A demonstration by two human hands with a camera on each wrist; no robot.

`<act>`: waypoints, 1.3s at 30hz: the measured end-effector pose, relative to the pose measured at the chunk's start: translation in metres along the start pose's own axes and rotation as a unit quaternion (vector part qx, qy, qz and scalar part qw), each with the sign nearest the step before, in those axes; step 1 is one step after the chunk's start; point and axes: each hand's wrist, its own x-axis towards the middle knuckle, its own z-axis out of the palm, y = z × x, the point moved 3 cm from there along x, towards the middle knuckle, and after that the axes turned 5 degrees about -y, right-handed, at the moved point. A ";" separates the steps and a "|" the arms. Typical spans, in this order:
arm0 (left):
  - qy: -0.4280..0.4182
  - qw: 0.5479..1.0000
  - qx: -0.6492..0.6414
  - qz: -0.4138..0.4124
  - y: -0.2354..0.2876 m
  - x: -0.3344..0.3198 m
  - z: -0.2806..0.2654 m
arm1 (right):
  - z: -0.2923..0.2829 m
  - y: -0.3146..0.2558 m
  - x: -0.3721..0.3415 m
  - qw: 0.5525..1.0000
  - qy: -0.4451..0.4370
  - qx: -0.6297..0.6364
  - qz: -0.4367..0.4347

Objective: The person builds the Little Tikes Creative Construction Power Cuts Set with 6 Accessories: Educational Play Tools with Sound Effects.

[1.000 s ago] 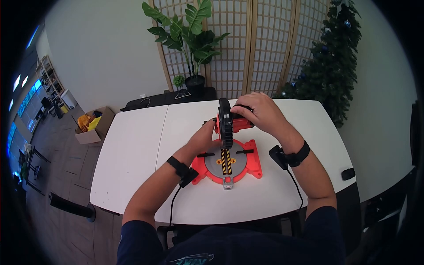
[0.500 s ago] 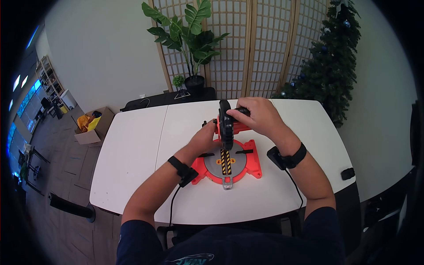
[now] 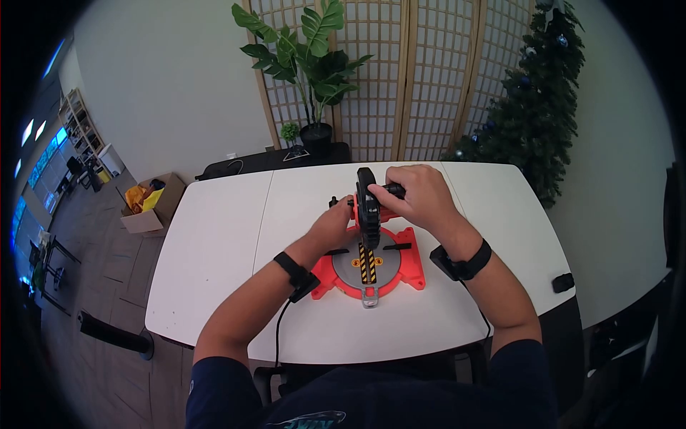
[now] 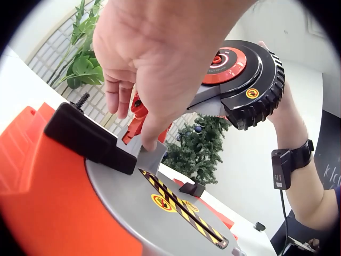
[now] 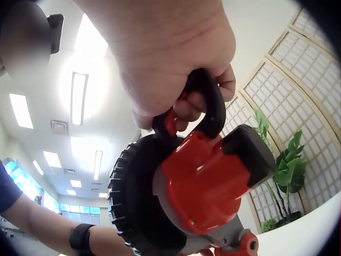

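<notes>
A toy miter saw [image 3: 410,270] stands on the white table, with an orange-red base and a grey turntable [image 4: 122,197] marked by a black-and-yellow striped slot. Its black round blade guard [image 3: 368,207] is raised over the slot. My right hand [image 3: 425,193] grips the black loop handle [image 5: 216,109], fingers curled through it beside a red trigger. Below the handle is the red motor housing [image 5: 205,178]. At the saw's rear, my left hand [image 3: 332,225] holds the hinge area, its thumb against the grey upright piece and its other fingers on the far side, partly hidden.
The white table [image 3: 214,264] carries a small black object [image 3: 563,282] at its right edge. Behind it stand a potted plant [image 3: 316,136], a folding screen [image 3: 371,93] and a decorated Christmas tree [image 3: 536,107]. An open cardboard box [image 3: 168,204] sits left. Cables trail from both wrist cameras.
My right hand has curled more tightly round the handle and come down slightly, and the saw's head has tipped a little lower toward me. The left hand stays at the hinge.
</notes>
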 end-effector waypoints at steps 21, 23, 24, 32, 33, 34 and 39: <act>0.010 0.997 0.067 -0.040 -0.008 -0.008 0.005 | 0.009 -0.012 -0.034 0.997 0.056 -0.025 -0.044; 0.006 0.996 0.071 -0.051 -0.005 -0.009 0.003 | 0.008 -0.013 -0.034 0.997 0.058 -0.019 -0.044; 0.001 0.995 0.075 -0.062 -0.002 -0.010 0.002 | 0.009 -0.013 -0.034 0.997 0.058 -0.019 -0.045; -0.002 0.994 0.091 -0.056 -0.003 -0.007 0.000 | 0.009 -0.013 -0.033 0.997 0.065 -0.014 -0.047; -0.003 0.994 0.097 -0.048 -0.003 -0.006 0.000 | 0.008 -0.013 -0.033 0.997 0.065 -0.015 -0.046; -0.003 0.994 0.097 -0.048 -0.002 -0.006 0.000 | 0.008 -0.013 -0.033 0.997 0.061 -0.018 -0.044; 0.007 0.993 0.098 -0.060 -0.004 -0.005 0.002 | 0.008 -0.011 -0.033 0.998 0.053 -0.021 -0.040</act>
